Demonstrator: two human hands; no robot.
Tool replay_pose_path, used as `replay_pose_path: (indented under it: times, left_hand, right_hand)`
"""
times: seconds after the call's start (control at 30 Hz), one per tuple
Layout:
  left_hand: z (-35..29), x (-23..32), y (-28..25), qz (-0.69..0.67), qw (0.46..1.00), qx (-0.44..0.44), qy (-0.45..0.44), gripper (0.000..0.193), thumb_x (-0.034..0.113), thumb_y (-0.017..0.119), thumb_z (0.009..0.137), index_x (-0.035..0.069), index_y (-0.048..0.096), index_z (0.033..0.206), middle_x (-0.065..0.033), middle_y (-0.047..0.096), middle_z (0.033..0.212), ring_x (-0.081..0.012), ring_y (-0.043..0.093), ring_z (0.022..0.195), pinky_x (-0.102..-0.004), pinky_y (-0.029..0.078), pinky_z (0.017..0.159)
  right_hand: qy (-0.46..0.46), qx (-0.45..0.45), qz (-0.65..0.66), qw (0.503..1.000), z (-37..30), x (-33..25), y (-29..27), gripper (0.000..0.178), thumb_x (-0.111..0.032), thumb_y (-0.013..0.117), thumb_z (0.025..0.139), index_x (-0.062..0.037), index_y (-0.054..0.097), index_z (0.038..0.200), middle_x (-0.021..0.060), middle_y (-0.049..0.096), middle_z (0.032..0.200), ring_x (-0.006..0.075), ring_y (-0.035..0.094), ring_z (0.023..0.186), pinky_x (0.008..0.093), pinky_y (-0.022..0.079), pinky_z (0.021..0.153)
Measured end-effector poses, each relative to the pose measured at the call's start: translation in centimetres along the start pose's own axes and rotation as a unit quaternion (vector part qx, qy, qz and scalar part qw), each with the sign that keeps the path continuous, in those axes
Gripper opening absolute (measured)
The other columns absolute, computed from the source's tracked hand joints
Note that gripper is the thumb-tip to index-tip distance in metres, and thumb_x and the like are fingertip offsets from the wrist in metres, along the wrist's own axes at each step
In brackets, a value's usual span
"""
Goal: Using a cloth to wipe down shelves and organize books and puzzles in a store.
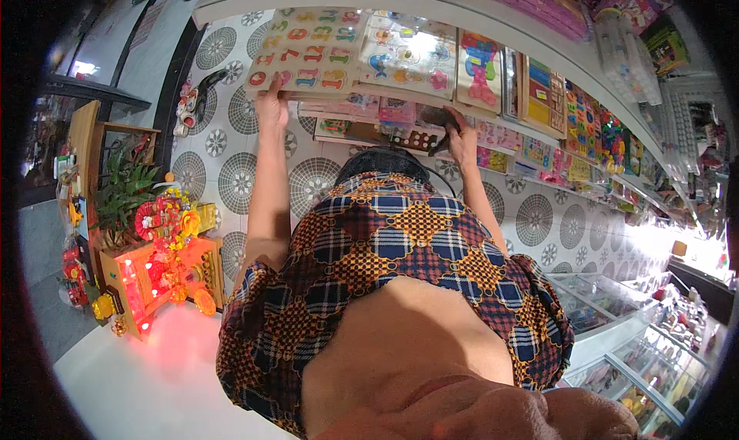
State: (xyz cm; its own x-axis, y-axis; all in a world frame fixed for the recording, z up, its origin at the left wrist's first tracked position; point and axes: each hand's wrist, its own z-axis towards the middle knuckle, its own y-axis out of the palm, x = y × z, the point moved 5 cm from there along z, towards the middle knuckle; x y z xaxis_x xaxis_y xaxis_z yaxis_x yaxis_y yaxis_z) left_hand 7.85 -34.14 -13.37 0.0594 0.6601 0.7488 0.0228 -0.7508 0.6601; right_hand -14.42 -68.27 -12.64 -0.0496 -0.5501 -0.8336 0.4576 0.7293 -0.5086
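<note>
At the lower left corner of a board with colourful numerals (308,55), my left hand (272,107) grips its near edge. That number puzzle board lies flat at the left end of the shelf, apparently on top of others. Beside it rests a wrapped picture board (406,53) with small coloured figures. My right hand (462,141), farther right and a little lower, is closed around a dark, soft-looking cloth (437,120) at the shelf's front edge. Part of the cloth is hidden by the fingers.
An upper shelf edge (539,43) runs above the boards, with packaged goods on it. More toys (585,128) line the shelf to the right. On the left stands a red-lit wooden altar (115,274) with flowers and a plant (123,197). Glass display cases (608,301) stand at lower right.
</note>
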Motion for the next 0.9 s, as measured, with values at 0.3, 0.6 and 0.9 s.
replay_pose_path:
  times: [0.3, 0.6, 0.9]
  left_hand:
    - [-3.8, 2.3, -1.6, 0.192, 0.970, 0.149, 0.014, 0.030, 0.026, 0.055, 0.083, -0.004, 0.049, 0.084, -0.0102, 0.056, 0.068, -0.0167, 0.056, 0.049, -0.0235, 0.041, 0.041]
    - [-9.9, -7.5, 3.0, 0.022, 0.979, 0.055, -0.194, 0.033, 0.035, 0.046, 0.087, 0.002, 0.046, 0.090, -0.0102, 0.054, 0.077, -0.0184, 0.057, 0.067, -0.0274, 0.049, 0.057]
    - [-8.1, -7.1, 0.4, 0.014, 0.976, 0.208, -0.069, 0.040, 0.040, 0.055, 0.080, 0.003, 0.048, 0.095, -0.0084, 0.056, 0.079, -0.0205, 0.058, 0.068, -0.0316, 0.049, 0.061]
  right_hand:
    - [0.031, -0.046, 0.024, 0.998, 0.2, 1.4, 0.1, 0.040, 0.002, 0.048, 0.074, -0.0127, 0.051, 0.112, 0.0139, 0.056, 0.105, 0.0277, 0.053, 0.100, 0.0321, 0.039, 0.085]
    - [0.049, -0.085, -0.018, 0.995, -0.4, -0.7, 1.0, 0.038, -0.001, 0.049, 0.077, -0.0131, 0.052, 0.112, 0.0142, 0.057, 0.104, 0.0254, 0.054, 0.099, 0.0321, 0.040, 0.083]
    - [0.007, -0.121, -0.028, 0.992, -0.5, -1.5, 0.5, 0.039, 0.005, 0.048, 0.074, -0.0058, 0.052, 0.112, 0.0116, 0.057, 0.104, 0.0190, 0.054, 0.098, 0.0286, 0.040, 0.083]
